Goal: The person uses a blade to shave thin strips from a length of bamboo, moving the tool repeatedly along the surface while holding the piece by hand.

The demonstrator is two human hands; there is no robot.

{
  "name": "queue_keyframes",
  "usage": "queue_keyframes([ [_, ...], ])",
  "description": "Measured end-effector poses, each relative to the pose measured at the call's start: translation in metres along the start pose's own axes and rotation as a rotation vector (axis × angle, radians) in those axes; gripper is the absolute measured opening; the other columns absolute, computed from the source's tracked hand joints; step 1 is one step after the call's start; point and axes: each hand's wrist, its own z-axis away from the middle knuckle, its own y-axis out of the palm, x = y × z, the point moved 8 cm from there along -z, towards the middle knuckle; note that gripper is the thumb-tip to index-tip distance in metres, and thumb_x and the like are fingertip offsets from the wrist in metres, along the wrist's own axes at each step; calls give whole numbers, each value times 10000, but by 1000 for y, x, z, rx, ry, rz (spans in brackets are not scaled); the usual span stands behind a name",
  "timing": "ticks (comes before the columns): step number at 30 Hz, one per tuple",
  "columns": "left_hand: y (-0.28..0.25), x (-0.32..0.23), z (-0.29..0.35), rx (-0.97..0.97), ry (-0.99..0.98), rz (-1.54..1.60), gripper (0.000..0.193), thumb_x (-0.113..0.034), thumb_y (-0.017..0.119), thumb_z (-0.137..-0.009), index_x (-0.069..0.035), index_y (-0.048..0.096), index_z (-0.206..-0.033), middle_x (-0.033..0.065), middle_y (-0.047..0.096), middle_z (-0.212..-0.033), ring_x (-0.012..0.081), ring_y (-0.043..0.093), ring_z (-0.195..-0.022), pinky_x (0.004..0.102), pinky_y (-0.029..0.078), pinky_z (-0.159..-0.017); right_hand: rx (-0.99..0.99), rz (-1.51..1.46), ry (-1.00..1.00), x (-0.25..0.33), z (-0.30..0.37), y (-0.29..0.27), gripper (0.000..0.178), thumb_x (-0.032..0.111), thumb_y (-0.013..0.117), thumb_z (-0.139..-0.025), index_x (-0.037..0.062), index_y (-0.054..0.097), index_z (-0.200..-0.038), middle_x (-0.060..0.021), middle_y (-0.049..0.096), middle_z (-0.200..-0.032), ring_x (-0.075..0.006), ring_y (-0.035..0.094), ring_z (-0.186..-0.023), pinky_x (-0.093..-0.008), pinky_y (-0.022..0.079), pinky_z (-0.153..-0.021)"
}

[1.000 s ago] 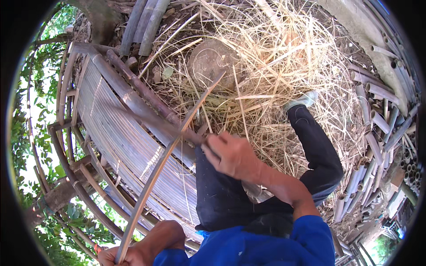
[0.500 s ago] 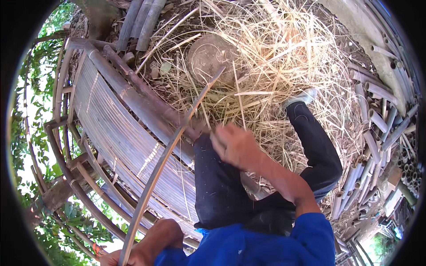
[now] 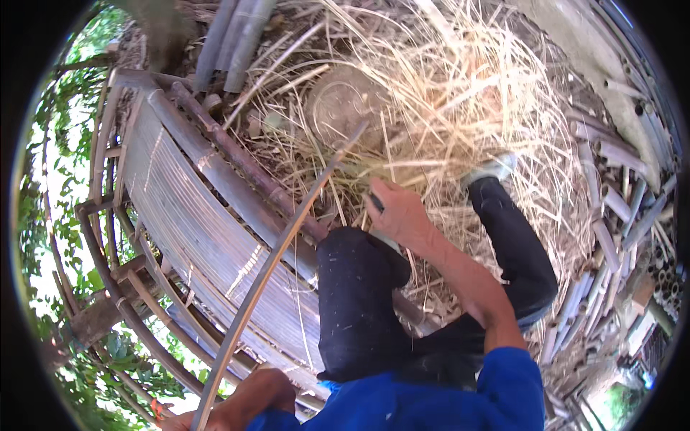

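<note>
A long, narrow bamboo strip (image 3: 277, 251) slants from the lower left up toward the straw-like shavings. My left hand (image 3: 241, 409) is closed around its near end, at the bottom edge of the view. The strip's far tip points over a round, dirt-coloured block (image 3: 338, 104). Beyond my bent knee, my right hand (image 3: 404, 214) is closed on a dark handle-like piece (image 3: 376, 202). Only a short end of it shows beside my thumb, so its kind is hidden. A gap separates this hand from the strip.
A bamboo-slat bench (image 3: 208, 208) with a pole along its edge runs down my left side. Pale bamboo shavings (image 3: 467, 100) cover the ground ahead, around my foot. Cut bamboo poles (image 3: 604, 223) pile up at the right; more poles (image 3: 233, 43) lie at the far left.
My right hand has moved away from the strip, slightly right and farther from me, and its earlier blur is gone. My left hand keeps its hold, with the strip barely shifted.
</note>
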Motion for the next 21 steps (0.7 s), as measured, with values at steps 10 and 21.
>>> queue_keyframes([
  [10,-2,5,0,-43,81,51,328,-302,469,-1088,-149,430,-801,-103,268,-637,31,221,-459,224,157,-416,54,53,262,-161,-31,38,174,170,587,-970,46,500,-1056,-235,607,-681,-420,658,-659,-494,500,-544],
  [21,22,-12,3,83,-135,-457,359,-432,424,-1093,-124,463,-913,-53,293,-682,87,262,-559,250,248,-461,43,53,-400,146,53,-38,191,137,729,-841,20,660,-976,-77,599,-816,-202,634,-617,-315,546,-496],
])
